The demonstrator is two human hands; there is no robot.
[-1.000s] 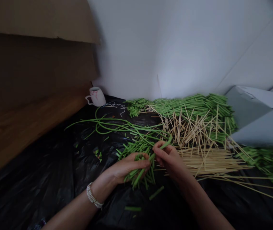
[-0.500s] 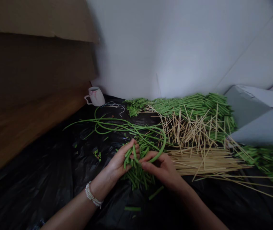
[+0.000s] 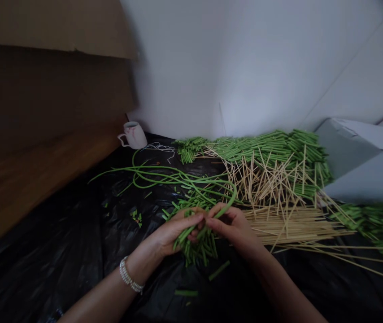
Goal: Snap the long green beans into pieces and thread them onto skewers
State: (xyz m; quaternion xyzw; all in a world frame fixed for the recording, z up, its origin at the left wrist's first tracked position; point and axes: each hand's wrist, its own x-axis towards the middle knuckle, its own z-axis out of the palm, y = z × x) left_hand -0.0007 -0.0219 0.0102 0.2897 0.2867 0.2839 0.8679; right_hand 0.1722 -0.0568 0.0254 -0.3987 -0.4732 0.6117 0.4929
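My left hand (image 3: pixel 181 226), with a beaded bracelet (image 3: pixel 129 274) at its wrist, is closed around a few short pieces of green stem. My right hand (image 3: pixel 228 224) pinches a long curved green stem, which looks like a garlic scape (image 3: pixel 234 194), near its end. The fingertips of both hands meet at that end and partly hide it. Beneath them lies a heap of short cut stem pieces (image 3: pixel 194 253). Behind the hands, other long scapes (image 3: pixel 151 179) curl across the black plastic sheet (image 3: pixel 77 251).
Thin wooden sticks (image 3: pixel 289 226) lie to the right, with more crossed loosely behind. A long pile of cut green stems (image 3: pixel 265 146) runs along the white wall. A white mug (image 3: pixel 134 135) and tangled string (image 3: pixel 159 147) are at back left. Cardboard (image 3: pixel 57 85) stands at left.
My left thumb has come down toward my right fingertips, and the hands have drawn together. The long scape's curved end has shifted slightly right.
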